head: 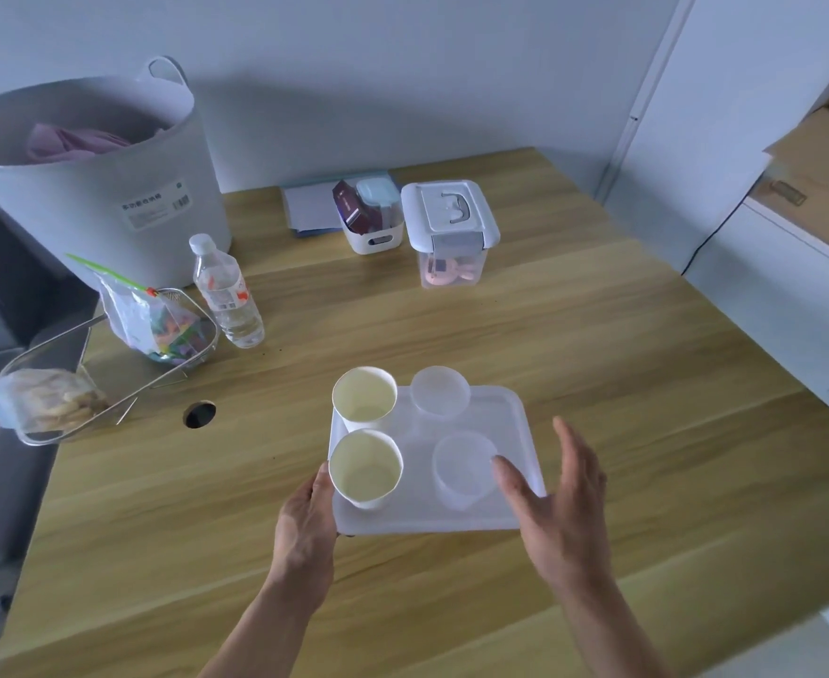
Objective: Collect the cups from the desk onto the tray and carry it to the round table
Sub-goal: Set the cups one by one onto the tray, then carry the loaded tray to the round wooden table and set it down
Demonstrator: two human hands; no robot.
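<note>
A white rectangular tray [510, 418] lies on the wooden desk [598, 384] in front of me. Two white paper cups stand on its left side, one at the back [364, 397] and one at the front [366, 466]. Two clear plastic cups stand on its right side, a back one [440, 390] and a front one [464, 468]. My left hand [305, 526] rests against the tray's front left edge, beside the front paper cup. My right hand [557, 501] hovers at the tray's right front corner, fingers spread, holding nothing.
A water bottle [229, 293], a wire basket with a bag of colourful bits [163, 325] and a bag of snacks [55, 403] sit to the left. A large grey tub [94, 188], a small white bin [368, 222] and a lidded clear box [449, 237] stand at the back. White drawers [794, 296] are to the right.
</note>
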